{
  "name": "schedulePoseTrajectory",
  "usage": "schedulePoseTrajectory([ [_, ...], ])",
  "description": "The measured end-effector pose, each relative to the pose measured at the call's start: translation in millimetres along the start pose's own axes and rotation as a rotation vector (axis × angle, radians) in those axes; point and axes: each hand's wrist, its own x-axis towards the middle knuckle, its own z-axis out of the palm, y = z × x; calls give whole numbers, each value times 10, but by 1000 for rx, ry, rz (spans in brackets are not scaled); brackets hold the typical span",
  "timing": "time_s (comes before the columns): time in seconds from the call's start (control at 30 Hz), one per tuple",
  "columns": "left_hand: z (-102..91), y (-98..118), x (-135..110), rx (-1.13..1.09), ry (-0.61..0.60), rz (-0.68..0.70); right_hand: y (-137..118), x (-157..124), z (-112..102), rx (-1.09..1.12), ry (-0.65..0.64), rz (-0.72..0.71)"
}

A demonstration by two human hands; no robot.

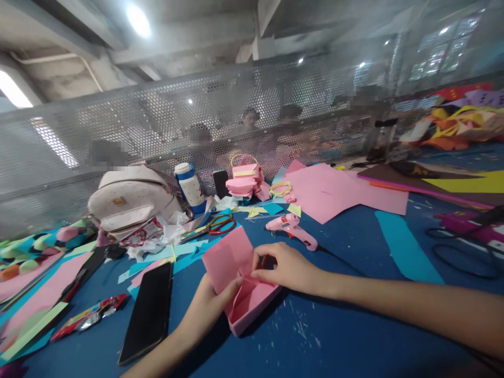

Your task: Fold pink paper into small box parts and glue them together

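A pink paper box (252,304) with a raised flap is held between both hands above the blue table. My left hand (214,296) grips its left side, thumb over the inner edge and fingers behind the paper. On the far right side, my right hand (281,265) pinches the paper where the flap meets the box, thumb and forefinger curled together. A pink hot glue gun (291,229) lies just beyond my right hand, its black cord running to the right. Scissors with red handles (222,224) rest beyond the flap.
A black phone (147,312) lies left of my left forearm. Behind are a pale backpack (134,197), a white-and-blue bottle (190,186) and a small pink paper bag (246,181). Pink sheets (326,191) and a blue strip (407,247) lie right. A perforated metal screen (157,115) stands behind.
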Motion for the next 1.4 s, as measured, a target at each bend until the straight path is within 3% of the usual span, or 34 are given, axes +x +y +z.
schedulePoseTrajectory([
  [0.27, -2, 59, 52, 11, 230, -116, -149, 48, 16, -193, -35, -57],
  [0.43, -41, 58, 75, 2, 267, -120, -242, 53, 81, -392, 101, -48],
  [0.67, -81, 85, 79, -3, 276, -104, -254, 130, 84, -261, 122, -9],
  [1.0, -127, 75, 133, 71, 251, -103, -256, 243, 26, -355, -43, 42],
  [1.4, -141, 104, 112, 181, 286, -24, -431, 279, -119, -655, -206, 34],
])
